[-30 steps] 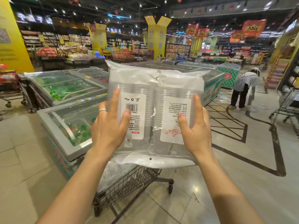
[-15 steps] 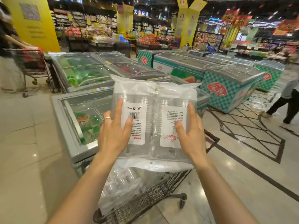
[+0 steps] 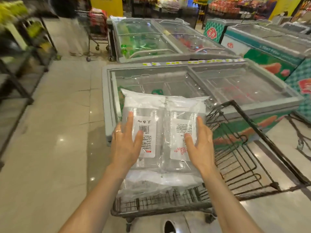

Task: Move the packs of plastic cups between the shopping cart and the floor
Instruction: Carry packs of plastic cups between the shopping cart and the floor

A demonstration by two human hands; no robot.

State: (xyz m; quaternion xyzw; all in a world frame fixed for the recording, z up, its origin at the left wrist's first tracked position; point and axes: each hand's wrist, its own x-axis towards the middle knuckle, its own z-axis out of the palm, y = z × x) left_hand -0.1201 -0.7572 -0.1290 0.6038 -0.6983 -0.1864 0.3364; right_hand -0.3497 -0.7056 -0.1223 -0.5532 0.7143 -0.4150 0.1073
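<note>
Above the near end of the wire shopping cart (image 3: pixel 159 202), two clear packs of plastic cups (image 3: pixel 151 113) are held up side by side. Their white printed labels face the camera, and the one on the left pack carries a barcode. The left hand (image 3: pixel 125 147) grips the left edge of the pair: its thumb lies across the barcode label, its index finger is stretched up the pack's side, and its other fingers go out of sight behind. A ring (image 3: pixel 118 131) shows on this hand. The right hand (image 3: pixel 201 147) grips the right edge in the same way, with its thumb on the right label and one finger straight up the side.

The packs hang clear of the beige tiled floor (image 3: pixel 50 148). Just beneath them, more clear plastic wrapping (image 3: pixel 143 187) lies in the cart's near left part, too blurred to tell if it is further packs. Just beyond the cart stands a grey chest freezer (image 3: pixel 235 84) with sliding glass lids, and more freezers stand farther off. A second cart (image 3: pixel 96 29) stands far left. A dark shoe tip (image 3: pixel 169 225) shows at the near edge.
</note>
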